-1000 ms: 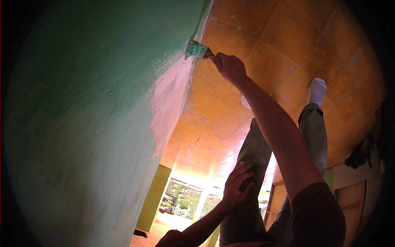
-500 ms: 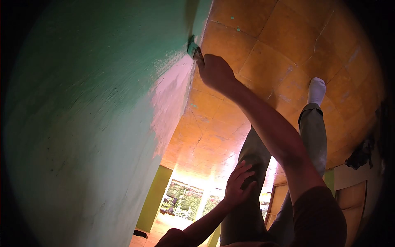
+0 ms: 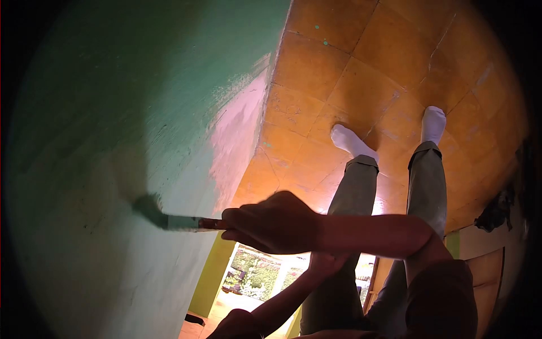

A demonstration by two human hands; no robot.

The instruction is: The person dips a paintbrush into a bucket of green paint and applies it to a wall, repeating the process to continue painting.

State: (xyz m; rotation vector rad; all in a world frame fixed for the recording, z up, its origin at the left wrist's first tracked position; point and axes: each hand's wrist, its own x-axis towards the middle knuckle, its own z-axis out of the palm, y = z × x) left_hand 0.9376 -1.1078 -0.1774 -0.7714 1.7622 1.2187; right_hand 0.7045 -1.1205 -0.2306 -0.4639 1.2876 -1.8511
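My right hand (image 3: pixel 274 223) is closed around the handle of a paintbrush (image 3: pixel 183 222). The brush points left, its green bristles bent over and pressed against the wall (image 3: pixel 96 169). Fresh-looking dark green covers the upper part of that wall, with paler green lower down. A pink patch (image 3: pixel 240 113) shows along the wall's edge by the floor. Behind my right wrist, my left hand (image 3: pixel 324 264) lies by my trouser leg (image 3: pixel 355 192); its fingers are hidden.
Orange floor tiles (image 3: pixel 305 107) with green paint drops meet the wall along a slanting edge. My feet in white socks (image 3: pixel 351 140) stand on them. A bright opening (image 3: pixel 248 274) showing greenery lies behind. Something dark (image 3: pixel 495 212) sits at the right.
My right hand has brought the paintbrush from the wall's edge at the floor down and left in view, onto the paler green area. The right forearm now covers my left hand's fingers.
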